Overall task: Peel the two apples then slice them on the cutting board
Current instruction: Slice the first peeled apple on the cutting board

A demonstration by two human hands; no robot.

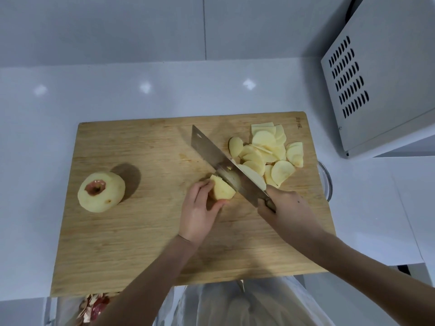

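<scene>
On the wooden cutting board [117, 231], near its middle, we show the cut in progress. Our left hand [200, 212] grips the remaining piece of apple [222, 190]: the fingers are curled over its left side and the thumb presses against its near edge. Our right hand [287, 208] holds the knife [211, 151], with the fingers wrapped tightly round the handle so that only a little of it shows.

The broad blade runs on a slant from the far left to the near right. Its edge lies against the right-hand face of the held piece, and a slice [253, 178] leans on the other side of the blade.

To the right of the blade lies the pile of slices [266, 151], pale, thin and overlapping, spread toward the far right corner of the board. On the left part of the board, well apart from both hands, stands the second apple [101, 191]. It is peeled but whole, with a ring of red skin left round the stem hollow.

The board rests on a white counter [35, 161]. A glass bowl [328, 182] shows only its rim past the right edge of the board. A white appliance [381, 78] with vent slots stands at the far right. Below the near edge of the board we see red peelings [96, 304] and a pale plastic bag [235, 307].
</scene>
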